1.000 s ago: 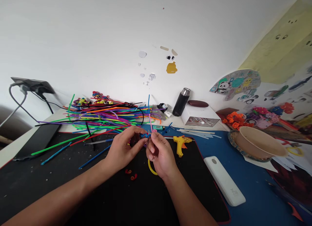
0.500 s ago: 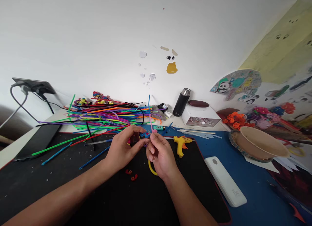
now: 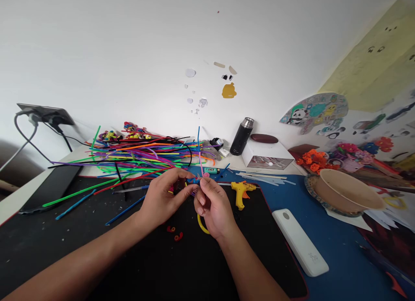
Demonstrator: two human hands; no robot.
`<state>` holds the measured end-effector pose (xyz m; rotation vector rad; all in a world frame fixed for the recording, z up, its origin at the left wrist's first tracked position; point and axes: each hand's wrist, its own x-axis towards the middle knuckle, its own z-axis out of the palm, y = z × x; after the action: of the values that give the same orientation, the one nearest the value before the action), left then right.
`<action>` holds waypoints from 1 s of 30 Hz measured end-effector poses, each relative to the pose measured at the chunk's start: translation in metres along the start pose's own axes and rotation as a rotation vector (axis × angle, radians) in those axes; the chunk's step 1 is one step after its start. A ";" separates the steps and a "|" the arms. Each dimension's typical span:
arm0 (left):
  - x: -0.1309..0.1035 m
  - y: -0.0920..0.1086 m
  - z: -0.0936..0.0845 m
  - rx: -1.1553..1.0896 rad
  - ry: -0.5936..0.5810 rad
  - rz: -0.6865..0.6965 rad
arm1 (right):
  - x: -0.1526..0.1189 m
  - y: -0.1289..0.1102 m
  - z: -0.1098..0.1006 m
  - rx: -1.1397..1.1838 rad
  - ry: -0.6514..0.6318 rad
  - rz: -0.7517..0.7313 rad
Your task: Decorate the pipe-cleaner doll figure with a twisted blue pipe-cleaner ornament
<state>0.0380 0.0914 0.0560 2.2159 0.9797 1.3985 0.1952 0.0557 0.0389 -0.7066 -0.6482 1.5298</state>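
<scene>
Both of my hands meet over the black desk mat [image 3: 145, 257], fingertips pinched close together. My left hand [image 3: 164, 193] grips a small blue pipe-cleaner piece [image 3: 193, 180], its thumb and forefinger closed on it. The right hand [image 3: 215, 203] pinches the other side of the same piece, its remaining fingers curled. Bits of pink and yellow show among the fingers, but much of the held piece is hidden. A yellow loop [image 3: 202, 224] shows just below my right hand. Two small red curled pieces [image 3: 178, 236] lie on the mat under the hands.
A heap of colourful pipe cleaners [image 3: 145, 152] lies behind my left hand. To the right are a yellow glue gun [image 3: 240, 193], glue sticks [image 3: 262, 178], a white power bank [image 3: 301, 242] and a beige bowl [image 3: 352, 190]. A black flask [image 3: 241, 136] stands near the wall.
</scene>
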 end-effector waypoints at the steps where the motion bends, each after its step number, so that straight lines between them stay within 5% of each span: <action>1: 0.000 0.000 0.000 0.004 0.000 0.007 | 0.000 0.000 0.000 0.000 0.001 0.000; 30: -0.002 -0.002 0.002 0.046 0.012 0.087 | -0.001 -0.001 0.005 -0.024 0.070 -0.060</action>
<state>0.0383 0.0916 0.0522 2.3118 0.9393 1.4413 0.1920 0.0545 0.0431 -0.7496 -0.6308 1.4376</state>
